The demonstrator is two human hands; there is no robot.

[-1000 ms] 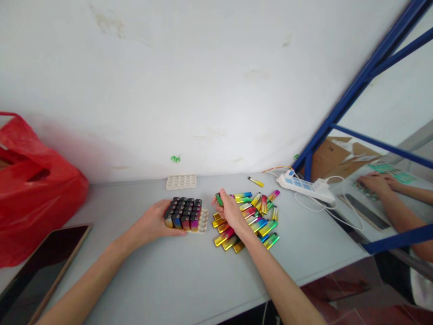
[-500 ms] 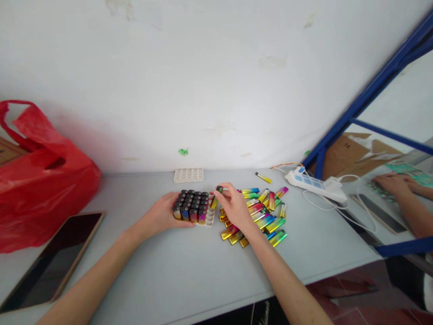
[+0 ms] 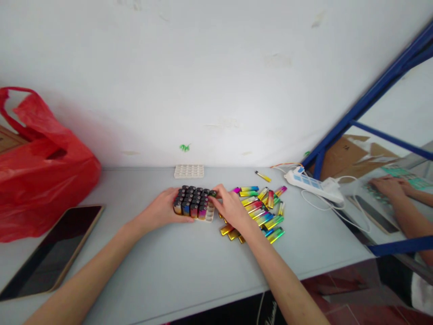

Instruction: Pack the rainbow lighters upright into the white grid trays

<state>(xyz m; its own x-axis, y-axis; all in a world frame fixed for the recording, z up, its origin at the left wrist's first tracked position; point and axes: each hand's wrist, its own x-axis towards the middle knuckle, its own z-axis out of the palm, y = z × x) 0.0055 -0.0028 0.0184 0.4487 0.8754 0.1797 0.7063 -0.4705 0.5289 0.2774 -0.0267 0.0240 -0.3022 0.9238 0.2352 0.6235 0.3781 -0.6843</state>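
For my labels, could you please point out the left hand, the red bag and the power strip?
Left hand (image 3: 163,208): head view, middle of the hand.
Red bag (image 3: 56,174): head view, its side.
Power strip (image 3: 312,183): head view, socket face.

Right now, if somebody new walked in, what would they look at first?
Probably the big red bag at the left edge of the view. Next, the shiny heap of colourful lighters on the grey table, right of the middle. Then the upright black-topped lighters in a pale tray, between the left hand and right hand.
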